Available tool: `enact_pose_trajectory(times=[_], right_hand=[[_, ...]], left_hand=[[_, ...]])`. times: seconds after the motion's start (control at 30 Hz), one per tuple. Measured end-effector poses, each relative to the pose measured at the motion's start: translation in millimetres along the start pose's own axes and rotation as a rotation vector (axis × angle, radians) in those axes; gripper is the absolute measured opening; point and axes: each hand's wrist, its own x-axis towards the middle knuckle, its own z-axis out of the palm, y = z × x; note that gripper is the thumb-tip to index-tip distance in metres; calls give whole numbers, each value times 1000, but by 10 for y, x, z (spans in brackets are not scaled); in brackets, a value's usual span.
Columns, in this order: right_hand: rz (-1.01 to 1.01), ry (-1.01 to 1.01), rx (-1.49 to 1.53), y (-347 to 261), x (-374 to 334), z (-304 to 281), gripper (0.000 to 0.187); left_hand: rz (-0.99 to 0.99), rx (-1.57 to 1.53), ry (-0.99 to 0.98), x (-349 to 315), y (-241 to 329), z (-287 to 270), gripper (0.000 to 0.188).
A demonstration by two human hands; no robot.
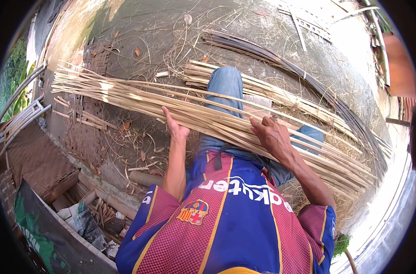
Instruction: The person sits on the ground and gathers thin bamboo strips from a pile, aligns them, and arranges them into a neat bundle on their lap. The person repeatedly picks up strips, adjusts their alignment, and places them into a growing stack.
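Observation:
A long bundle of pale split bamboo strips lies across my lap, its ends fanning out at both sides. My left hand cradles the bundle from the near side and below. Its thumb points up along the near edge, and the strips hide most of the fingers. On top of the bundle, right of the middle, my right hand has its fingers bent and pinched at the strips. A few strips run apart from the rest along the far side, beyond the right hand.
More pale strips lie on the ground beyond my knees. Behind them is a tied bundle of dark strips. Worn woven matting and short offcuts lie at left. Thin shavings litter the concrete ground. A dark green-marked sheet stands at lower left.

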Motion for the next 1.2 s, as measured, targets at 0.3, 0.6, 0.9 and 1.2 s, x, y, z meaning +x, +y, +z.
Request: enact_pose_trajectory(times=[0.3,0.6,0.9,1.2], right_hand=[[147,252,26,453,396,308,40],[219,57,32,309,532,300,46],[183,140,125,412,508,436,42],[139,219,135,431,481,496,42]], left_hand=[[5,117,38,145,-25,103,67],[-92,332,171,373,-44,186,80],[1110,1833,95,-526,-128,491,46],[1127,2252,-313,-453,-409,684,16]])
